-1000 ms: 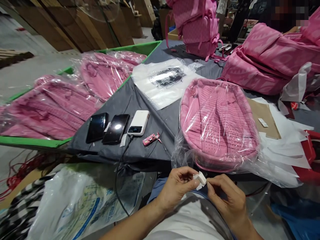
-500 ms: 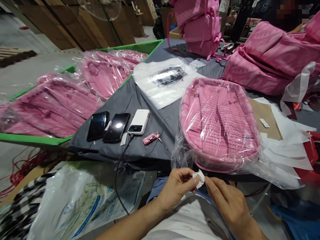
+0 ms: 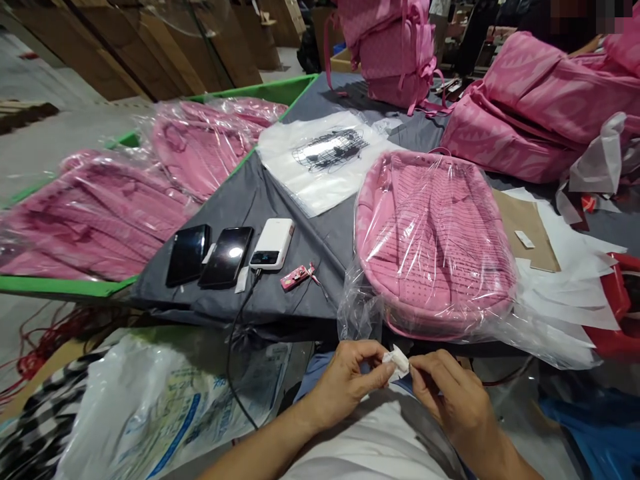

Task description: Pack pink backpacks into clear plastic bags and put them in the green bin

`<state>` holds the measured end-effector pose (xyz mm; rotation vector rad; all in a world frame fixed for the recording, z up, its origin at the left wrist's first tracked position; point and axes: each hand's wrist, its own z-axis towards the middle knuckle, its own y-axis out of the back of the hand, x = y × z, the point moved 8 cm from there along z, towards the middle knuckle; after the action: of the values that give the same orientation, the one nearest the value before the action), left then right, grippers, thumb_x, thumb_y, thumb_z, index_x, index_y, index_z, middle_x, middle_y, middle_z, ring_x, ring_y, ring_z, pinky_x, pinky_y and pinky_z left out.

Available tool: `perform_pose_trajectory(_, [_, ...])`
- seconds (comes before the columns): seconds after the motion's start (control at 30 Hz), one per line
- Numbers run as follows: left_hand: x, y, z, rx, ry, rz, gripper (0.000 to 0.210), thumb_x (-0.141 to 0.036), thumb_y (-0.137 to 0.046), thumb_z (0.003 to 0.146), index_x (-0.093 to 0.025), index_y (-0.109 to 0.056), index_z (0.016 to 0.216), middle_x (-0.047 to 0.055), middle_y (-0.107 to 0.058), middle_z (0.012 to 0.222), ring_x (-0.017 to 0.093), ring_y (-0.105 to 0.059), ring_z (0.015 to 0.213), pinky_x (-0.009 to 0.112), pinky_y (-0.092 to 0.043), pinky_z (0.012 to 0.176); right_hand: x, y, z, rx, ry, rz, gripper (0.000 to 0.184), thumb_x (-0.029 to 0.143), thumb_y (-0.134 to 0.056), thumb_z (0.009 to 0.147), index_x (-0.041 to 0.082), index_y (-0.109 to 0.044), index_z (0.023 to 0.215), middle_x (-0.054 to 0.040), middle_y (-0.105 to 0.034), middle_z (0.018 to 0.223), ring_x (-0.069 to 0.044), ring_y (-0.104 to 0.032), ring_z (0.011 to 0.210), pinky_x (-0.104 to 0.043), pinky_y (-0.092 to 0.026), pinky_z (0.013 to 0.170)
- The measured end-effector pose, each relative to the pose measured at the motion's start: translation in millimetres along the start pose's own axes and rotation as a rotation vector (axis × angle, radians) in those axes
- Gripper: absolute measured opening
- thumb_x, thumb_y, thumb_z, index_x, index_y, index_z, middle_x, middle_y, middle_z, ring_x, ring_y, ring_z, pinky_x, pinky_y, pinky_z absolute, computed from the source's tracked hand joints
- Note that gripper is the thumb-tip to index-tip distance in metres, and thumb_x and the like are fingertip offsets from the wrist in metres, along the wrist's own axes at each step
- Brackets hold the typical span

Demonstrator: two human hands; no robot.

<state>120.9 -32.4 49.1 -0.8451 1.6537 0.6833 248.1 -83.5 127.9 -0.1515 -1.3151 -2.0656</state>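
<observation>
Just off the table's near edge, my left hand (image 3: 353,373) pinches a small crumpled white piece of paper (image 3: 399,361) between thumb and fingers. My right hand (image 3: 453,393) is closed too, its thumb and fingertips pressed together at the paper's right side. What else those right fingertips may hold is too small to make out. Beyond my hands a pink backpack (image 3: 435,240) lies flat on the table in a clear plastic bag, its straps facing up. The bag's loose ends spread out at the lower left and lower right.
Two black phones (image 3: 227,257), a white power bank (image 3: 273,243) with a cable and a small pink trinket (image 3: 296,278) lie left. A green-edged bin (image 3: 75,288) holds bagged backpacks. White plastic bags (image 3: 320,160) lie behind; unbagged pink backpacks (image 3: 540,113) are piled right, near another person.
The white paper has turned and looks more crumpled between my fingers. My hands stay close together in nearly the same place. The view has shifted slightly.
</observation>
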Motion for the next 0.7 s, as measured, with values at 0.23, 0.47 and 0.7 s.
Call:
perform_pose_trajectory(0.23, [-15, 3.9, 1, 0.009, -0.133, 0.114, 0.024, -0.030, -0.064, 0.090, -0.015, -0.075, 0.076, -0.001, -0.059, 0.065, 0.010, -0.049, 0.063, 0.022, -0.036, 0.061, -16, -3, -3, 0.076, -0.150, 0.246, 0.016, 0.015, -0.054, 0.100, 0.020, -0.068, 0.094, -0.0012, -0.067, 0.075, -0.010, -0.064, 0.063, -0.019, -0.050, 0.058])
perform_pose_trajectory(0.47, [9, -1.0, 4, 0.093, 0.101, -0.265, 0.041, -0.055, -0.082, 0.076, -0.014, -0.082, 0.080, 0.004, -0.066, 0.069, 0.012, -0.057, 0.060, 0.024, -0.047, 0.059, -56, -50, -31, 0.235, -0.770, 0.817, 0.032, 0.049, -0.066, 0.090, 0.018, -0.069, 0.082, 0.0016, -0.058, 0.057, -0.011, -0.056, 0.043, -0.020, -0.046, 0.038])
perform_pose_trajectory(0.7, [15, -1.3, 6, 0.070, 0.156, -0.390, 0.043, -0.056, -0.088, 0.068, -0.014, -0.081, 0.075, 0.002, -0.065, 0.062, 0.010, -0.057, 0.056, 0.022, -0.049, 0.058, -58, -51, -29, 0.278, -0.784, 0.949, 0.038, 0.055, -0.066, 0.091, 0.017, -0.070, 0.092, -0.0042, -0.068, 0.073, -0.014, -0.064, 0.055, -0.021, -0.054, 0.045])
